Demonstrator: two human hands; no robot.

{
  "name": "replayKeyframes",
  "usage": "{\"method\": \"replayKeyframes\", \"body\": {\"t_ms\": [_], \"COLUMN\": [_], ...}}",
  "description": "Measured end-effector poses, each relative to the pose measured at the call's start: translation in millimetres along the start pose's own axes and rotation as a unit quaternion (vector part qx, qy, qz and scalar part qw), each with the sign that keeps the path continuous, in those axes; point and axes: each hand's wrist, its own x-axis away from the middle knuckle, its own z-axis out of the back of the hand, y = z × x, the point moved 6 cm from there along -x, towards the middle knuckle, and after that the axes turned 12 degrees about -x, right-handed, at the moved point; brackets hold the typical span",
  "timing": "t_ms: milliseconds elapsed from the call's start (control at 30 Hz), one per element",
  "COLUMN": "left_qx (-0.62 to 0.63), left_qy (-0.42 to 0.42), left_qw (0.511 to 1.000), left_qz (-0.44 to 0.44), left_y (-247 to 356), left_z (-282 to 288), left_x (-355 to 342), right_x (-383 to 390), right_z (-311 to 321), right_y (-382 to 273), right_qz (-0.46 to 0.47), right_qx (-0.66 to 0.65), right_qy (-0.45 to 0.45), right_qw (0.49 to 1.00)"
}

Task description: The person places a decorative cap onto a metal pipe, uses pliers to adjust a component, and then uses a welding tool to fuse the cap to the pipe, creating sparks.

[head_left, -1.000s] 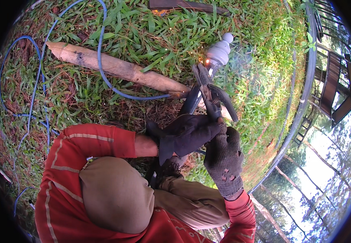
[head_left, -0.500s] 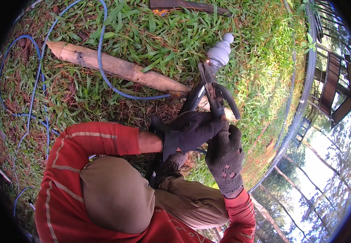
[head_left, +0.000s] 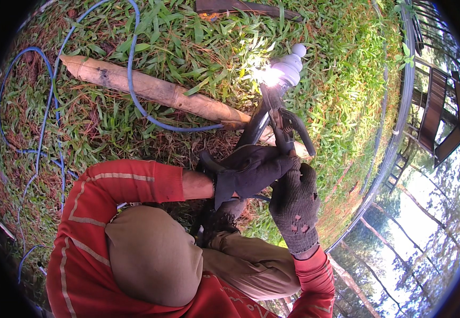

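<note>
A dark electrode holder (head_left: 279,121) with a curved side lever reaches away from my hands. My right hand (head_left: 294,212), in a worn grey knitted glove with holes, is closed, its fingers at the tool's near end. Against it lies my left hand (head_left: 254,169) in a loose black glove, its fingers together; what they grip is hidden. A white stacked-ball finial (head_left: 287,70) lies in the grass beyond the tool. A glaring white arc (head_left: 272,78) burns beside its base and hides the joint there. A dark metal bar (head_left: 254,127) runs alongside the tool.
A bamboo pole (head_left: 150,90) lies across the grass under a looping blue cable (head_left: 133,69). At the far edge rests a dark flat blade-like piece (head_left: 246,7). A brown cloth-covered round shape (head_left: 153,254) fills the lower left. Wooden structures (head_left: 437,111) stand at right.
A small orange glow beside the white finial has flared into a bright white arc, lighting the nearby grass. Both hands and the tool have hardly moved.
</note>
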Motion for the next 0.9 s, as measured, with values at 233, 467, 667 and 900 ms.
{"method": "replayKeyframes", "body": {"t_ms": [233, 467, 667, 900], "left_qx": [0.043, -0.032, -0.062, 0.005], "left_qy": [-0.046, -0.055, -0.038, -0.022], "left_qw": [0.997, 0.997, 0.997, 1.0], "left_qz": [0.038, 0.042, -0.011, -0.005], "left_y": [5, 9, 5, 0], "left_z": [2, 4, 3, 0], "left_x": [3, 4, 2, 1], "right_x": [0, 0, 0, -3], "right_z": [3, 4, 3, 4], "right_y": [0, -5, -2, -5], "right_qz": [0.021, 0.013, -0.003, -0.006], "right_qx": [-0.039, -0.021, -0.012, -0.004], "right_qy": [0.022, 0.014, 0.003, 0.002], "right_qw": [0.999, 1.0, 1.0, 1.0]}}
